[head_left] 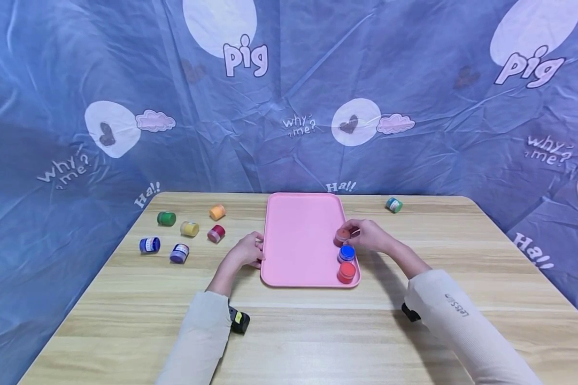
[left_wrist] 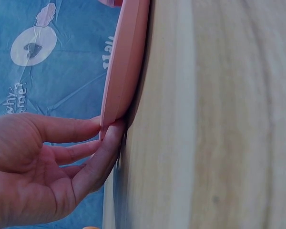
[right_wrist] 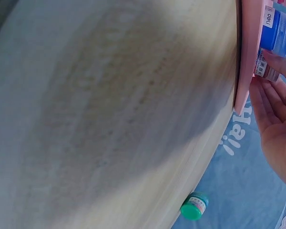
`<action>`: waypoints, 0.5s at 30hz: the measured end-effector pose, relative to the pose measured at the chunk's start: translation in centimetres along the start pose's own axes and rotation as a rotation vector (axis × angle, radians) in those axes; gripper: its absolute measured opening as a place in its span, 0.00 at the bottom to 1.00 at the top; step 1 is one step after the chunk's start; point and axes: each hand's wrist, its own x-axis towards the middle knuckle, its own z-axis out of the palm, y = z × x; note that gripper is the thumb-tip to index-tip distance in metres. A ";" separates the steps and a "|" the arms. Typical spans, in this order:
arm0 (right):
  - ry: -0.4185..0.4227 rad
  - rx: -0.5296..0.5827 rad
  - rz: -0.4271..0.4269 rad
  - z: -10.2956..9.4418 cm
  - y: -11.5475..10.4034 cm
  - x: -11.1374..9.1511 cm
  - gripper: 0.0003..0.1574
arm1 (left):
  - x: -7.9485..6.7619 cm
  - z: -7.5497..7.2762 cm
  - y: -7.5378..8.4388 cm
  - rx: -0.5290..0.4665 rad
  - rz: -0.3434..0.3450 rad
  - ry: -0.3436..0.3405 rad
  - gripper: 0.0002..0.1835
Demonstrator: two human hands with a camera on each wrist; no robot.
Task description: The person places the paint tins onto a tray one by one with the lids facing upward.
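Note:
A pink tray (head_left: 303, 235) lies on the wooden table. My left hand (head_left: 248, 249) pinches its left rim, thumb on top and fingers underneath, as the left wrist view shows. At the tray's right side my right hand (head_left: 369, 236) holds a small brown paint jar (head_left: 341, 237) between thumb and fingers. Nearer me along that same edge stand a blue paint jar (head_left: 346, 253) and a red-orange paint jar (head_left: 346, 272), both upright. In the right wrist view the brown jar (right_wrist: 267, 69) sits right beside the blue jar (right_wrist: 276, 33), at the tray's rim.
Left of the tray several paint jars lie on their sides: green (head_left: 166, 218), yellow (head_left: 190, 229), orange (head_left: 217, 212), dark red (head_left: 216, 233), blue (head_left: 149, 245) and purple (head_left: 179, 253). A teal-green jar (head_left: 394, 205) lies at the back right. A patterned blue cloth (head_left: 308, 96) hangs behind the table.

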 end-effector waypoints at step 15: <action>-0.051 0.028 0.011 0.1 -0.1 -0.1 0.16 | -2.1 0.0 1.7 0.029 0.003 0.004 0.27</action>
